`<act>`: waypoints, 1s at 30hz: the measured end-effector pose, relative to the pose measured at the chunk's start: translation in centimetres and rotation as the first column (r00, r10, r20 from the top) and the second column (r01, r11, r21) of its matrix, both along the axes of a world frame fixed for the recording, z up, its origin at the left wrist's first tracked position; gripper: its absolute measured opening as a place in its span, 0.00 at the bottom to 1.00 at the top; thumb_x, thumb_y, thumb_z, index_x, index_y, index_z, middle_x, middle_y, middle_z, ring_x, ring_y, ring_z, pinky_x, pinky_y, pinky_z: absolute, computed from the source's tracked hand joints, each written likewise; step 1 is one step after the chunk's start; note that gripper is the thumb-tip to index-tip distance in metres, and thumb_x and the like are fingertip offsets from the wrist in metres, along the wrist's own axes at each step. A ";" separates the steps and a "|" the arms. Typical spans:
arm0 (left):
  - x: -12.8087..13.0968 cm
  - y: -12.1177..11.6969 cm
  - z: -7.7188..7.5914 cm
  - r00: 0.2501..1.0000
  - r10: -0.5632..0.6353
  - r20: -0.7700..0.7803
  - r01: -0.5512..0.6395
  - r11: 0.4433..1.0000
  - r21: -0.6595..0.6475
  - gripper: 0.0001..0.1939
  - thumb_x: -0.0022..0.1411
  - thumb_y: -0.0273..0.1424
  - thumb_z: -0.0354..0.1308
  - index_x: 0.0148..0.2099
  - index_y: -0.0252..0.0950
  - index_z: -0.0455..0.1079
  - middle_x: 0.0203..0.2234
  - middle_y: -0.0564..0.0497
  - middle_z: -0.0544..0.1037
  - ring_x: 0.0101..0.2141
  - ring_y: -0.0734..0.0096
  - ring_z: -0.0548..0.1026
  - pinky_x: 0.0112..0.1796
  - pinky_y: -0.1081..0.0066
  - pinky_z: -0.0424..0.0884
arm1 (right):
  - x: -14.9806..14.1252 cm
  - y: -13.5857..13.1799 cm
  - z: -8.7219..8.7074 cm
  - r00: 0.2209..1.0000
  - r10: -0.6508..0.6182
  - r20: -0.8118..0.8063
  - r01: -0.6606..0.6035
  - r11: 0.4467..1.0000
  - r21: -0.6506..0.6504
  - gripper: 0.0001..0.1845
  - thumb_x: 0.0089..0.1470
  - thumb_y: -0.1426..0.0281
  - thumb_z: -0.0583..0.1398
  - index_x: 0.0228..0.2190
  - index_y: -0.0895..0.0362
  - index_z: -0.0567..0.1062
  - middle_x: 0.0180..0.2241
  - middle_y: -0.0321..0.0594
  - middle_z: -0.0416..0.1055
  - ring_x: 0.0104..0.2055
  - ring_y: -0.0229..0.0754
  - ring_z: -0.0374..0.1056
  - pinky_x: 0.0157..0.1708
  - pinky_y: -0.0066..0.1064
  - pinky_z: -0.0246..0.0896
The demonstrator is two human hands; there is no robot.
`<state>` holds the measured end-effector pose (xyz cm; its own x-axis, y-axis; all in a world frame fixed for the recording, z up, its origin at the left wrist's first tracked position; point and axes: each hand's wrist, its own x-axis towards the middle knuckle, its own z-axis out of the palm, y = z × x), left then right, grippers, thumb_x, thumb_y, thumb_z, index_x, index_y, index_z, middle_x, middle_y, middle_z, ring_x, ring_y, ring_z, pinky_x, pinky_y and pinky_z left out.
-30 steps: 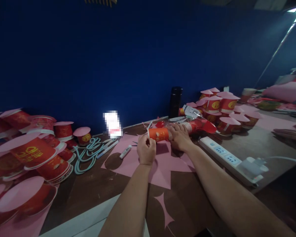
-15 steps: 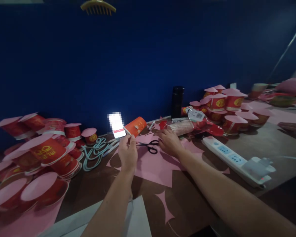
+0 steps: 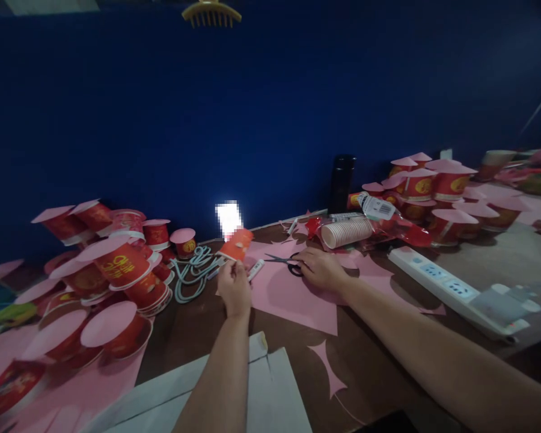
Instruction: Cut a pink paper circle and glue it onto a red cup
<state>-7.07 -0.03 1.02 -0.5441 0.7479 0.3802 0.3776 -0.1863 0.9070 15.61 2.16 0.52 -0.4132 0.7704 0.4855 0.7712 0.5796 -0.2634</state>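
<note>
A red-orange paper cup (image 3: 237, 245) is tilted in my left hand (image 3: 234, 288), whose fingers pinch it by its lower end. My right hand (image 3: 320, 269) has its fingers closed on the handles of black-handled scissors (image 3: 277, 259), with the blades pointing left. Under the scissors lies a pink paper sheet (image 3: 293, 307) with curved cut edges. Close to my left hand, a white marker (image 3: 255, 270) rests on that sheet. Behind the cup a bright phone screen (image 3: 229, 218) stands upright, partly covered by it.
Red cups with pink paper tops are heaped at left (image 3: 121, 264) and right (image 3: 451, 180). A nested cup stack (image 3: 347, 232), black bottle (image 3: 342, 180) and power strip (image 3: 437, 279) lie to the right. A coiled cable (image 3: 193, 276) and white board (image 3: 270, 391) are nearer left.
My left hand has lifted the cup and tipped it more upright, uncovering the marker. My right hand has come onto the scissors' handles. The whole view has shifted, so things appear further right.
</note>
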 end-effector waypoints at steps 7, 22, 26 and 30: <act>1.6 -0.3 -0.9 0.913 -0.205 -0.352 0.238 0.970 0.053 0.11 0.61 0.35 0.49 0.32 0.36 0.69 0.28 0.50 0.74 0.31 0.69 0.72 0.36 0.70 0.65 | -0.7 -0.7 0.0 0.999 -0.018 0.037 0.020 0.999 -0.027 0.14 0.56 0.72 0.53 0.41 0.57 0.75 0.39 0.42 0.74 0.41 0.41 0.67 0.44 0.31 0.58; 1.7 -0.4 -0.9 0.844 -0.247 -0.476 0.319 0.945 0.075 0.11 0.61 0.35 0.50 0.32 0.36 0.69 0.26 0.50 0.72 0.30 0.69 0.70 0.35 0.70 0.65 | -1.1 -1.6 -0.1 0.993 0.104 0.058 -0.102 0.994 -0.029 0.15 0.60 0.65 0.51 0.43 0.54 0.74 0.42 0.43 0.73 0.44 0.40 0.67 0.43 0.30 0.59; 1.2 -0.2 -0.8 0.914 -0.179 -0.364 0.211 0.976 0.049 0.12 0.59 0.37 0.50 0.33 0.36 0.71 0.27 0.50 0.75 0.31 0.68 0.72 0.35 0.69 0.67 | -1.1 -1.8 0.1 0.998 0.055 0.026 -0.054 0.996 -0.068 0.16 0.60 0.64 0.51 0.45 0.54 0.73 0.44 0.42 0.72 0.46 0.41 0.66 0.45 0.31 0.58; 0.7 -0.5 0.1 0.993 -0.042 -0.108 0.041 0.999 -0.004 0.12 0.57 0.38 0.51 0.33 0.35 0.71 0.25 0.50 0.75 0.27 0.68 0.73 0.30 0.70 0.68 | -1.2 -2.0 0.6 0.997 0.020 0.070 -0.012 0.993 -0.116 0.21 0.55 0.58 0.57 0.48 0.54 0.71 0.44 0.44 0.71 0.48 0.44 0.65 0.44 0.33 0.58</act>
<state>-6.35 -0.52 1.10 -0.4683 0.7696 0.4341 0.4655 -0.2027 0.8615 14.44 0.13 1.10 -0.4562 0.8127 0.3623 0.7812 0.5608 -0.2743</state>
